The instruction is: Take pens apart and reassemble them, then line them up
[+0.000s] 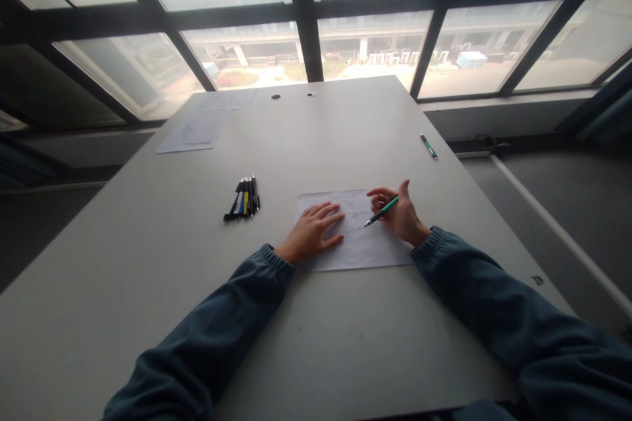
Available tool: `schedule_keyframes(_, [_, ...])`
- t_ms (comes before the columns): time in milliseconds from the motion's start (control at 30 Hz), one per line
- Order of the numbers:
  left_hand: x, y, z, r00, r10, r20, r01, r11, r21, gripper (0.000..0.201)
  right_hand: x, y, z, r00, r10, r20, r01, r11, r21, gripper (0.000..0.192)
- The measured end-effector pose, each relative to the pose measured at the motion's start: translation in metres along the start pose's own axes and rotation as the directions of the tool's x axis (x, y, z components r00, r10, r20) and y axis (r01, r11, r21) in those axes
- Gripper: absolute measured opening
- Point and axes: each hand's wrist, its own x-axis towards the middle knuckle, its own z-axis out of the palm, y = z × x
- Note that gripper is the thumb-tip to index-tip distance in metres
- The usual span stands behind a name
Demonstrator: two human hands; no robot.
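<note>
A sheet of white paper [368, 253] lies on the table in front of me, with faint marks on it too pale to read. My left hand [316, 230] rests flat on its left part, fingers spread. Over the right part, my right hand [401, 216] holds a green and black pen [388, 206], its tip pointing down and left close to the paper. Whether the tip touches the sheet I cannot tell. The thumb of that hand sticks up, and the index finger is stretched out to the left.
Left of the paper lies a bunch of several pens [243, 198]. Another green pen [429, 146] is near the right edge of the white table [306, 151]. More paper sheets [197, 126] lie at the far left. Windows [370, 46] stand behind the table.
</note>
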Motion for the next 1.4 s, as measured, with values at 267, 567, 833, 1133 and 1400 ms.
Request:
schedule_keyframes(267, [0.000, -0.001, 0.001, 1.000, -0.007, 0.004, 0.007, 1.000, 0.000, 0.051, 0.001, 0.012, 0.001, 0.977, -0.157, -0.143, 0.147, 0.986, -0.079, 0.078])
schedule_keyframes(567, [0.000, -0.002, 0.002, 1.000, -0.006, 0.012, 0.006, 1.000, 0.005, 0.052, -0.002, 0.016, 0.006, 0.956, -0.292, -0.008, 0.242, 0.806, -0.540, 0.031])
schedule_keyframes(833, [0.000, -0.001, 0.000, 1.000, -0.011, 0.011, 0.011, 1.000, 0.004, 0.052, -0.001, 0.025, 0.002, 0.962, -0.260, 0.081, 0.230, 0.622, -0.749, 0.032])
schedule_keyframes(1133, [0.000, 0.000, 0.000, 1.000, -0.012, 0.007, 0.012, 1.000, 0.001, 0.052, 0.002, 0.034, -0.002, 0.967, -0.253, 0.044, 0.195, 0.612, -0.766, 0.034])
schedule_keyframes(1400, [0.000, -0.002, 0.002, 1.000, -0.006, 0.000, 0.006, 1.000, -0.006, 0.053, 0.001, 0.032, 0.000, 0.974, -0.208, 0.091, 0.199, 0.588, -0.784, 0.028])
